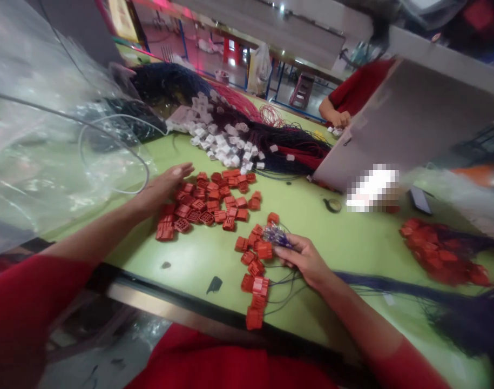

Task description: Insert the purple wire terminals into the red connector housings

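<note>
"Your grip?"
"My right hand (305,258) is closed around purple wires (276,236); red connectors (255,268) lie just beyond it. My left hand (174,177), flattened, borders their larger pile (212,204)."
"How best?"
"I'd keep the wire tips even."

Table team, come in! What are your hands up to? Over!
Left hand: open, edge of orange-red connector pile. Right hand: holding bundled wire ends. More connectors close beside it, maybe in the way.
</note>
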The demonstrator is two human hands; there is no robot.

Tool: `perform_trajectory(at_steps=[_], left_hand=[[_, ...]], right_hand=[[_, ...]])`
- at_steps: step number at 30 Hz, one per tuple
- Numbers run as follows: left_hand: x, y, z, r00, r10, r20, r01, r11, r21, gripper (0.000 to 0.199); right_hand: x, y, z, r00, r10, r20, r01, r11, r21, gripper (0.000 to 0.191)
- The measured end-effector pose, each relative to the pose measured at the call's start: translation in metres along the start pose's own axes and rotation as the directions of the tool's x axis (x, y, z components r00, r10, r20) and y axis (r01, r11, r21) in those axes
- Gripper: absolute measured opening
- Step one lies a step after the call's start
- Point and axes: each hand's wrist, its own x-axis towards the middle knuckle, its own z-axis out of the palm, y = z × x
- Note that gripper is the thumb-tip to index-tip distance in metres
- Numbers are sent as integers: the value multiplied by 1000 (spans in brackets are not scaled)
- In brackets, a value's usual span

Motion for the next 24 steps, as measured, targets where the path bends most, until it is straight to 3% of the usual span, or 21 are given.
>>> perform_trajectory(at_steps=[4,7,10,13,15,16,18,21,23,24], left_hand=[[-65,-21,-3,995,-76,-65,82,992,94,82],[-95,-25,12,994,106,10,-106,968,227,86],[-95,-3,31,971,235,43,-236,919,316,95],[-88,40,43,957,283,-69,-241,903,355,90],[-90,71,50,927,365,-89,-325,897,299,76],[-93,84,56,908,415,-55,-394,892,223,69],[-101,105,70,909,415,26,-416,909,10,59],[-109,119,92,915,388,113,-353,903,-244,32],[-112,122,98,879,447,164,-391,874,-289,10],[-114,123,98,846,494,200,-432,855,-287,10]], right_hand=[[1,-4,2,999,13,-51,-13,1000,7,35],[2,-4,4,999,16,-38,-17,1000,-21,34],[1,-4,5,999,22,-29,-22,1000,-12,34],[-1,-5,5,999,24,-26,-24,1000,9,35],[-2,-7,4,1000,4,-29,-4,1000,3,34],[-3,-7,4,999,-14,-30,14,1000,-4,33],[-4,-9,3,998,-57,-35,57,998,-22,32],[-6,-12,1,992,-115,-42,112,991,-71,32],[-7,-15,-1,987,-148,-56,141,984,-113,34],[-7,-16,-2,986,-158,-61,149,980,-128,35]])
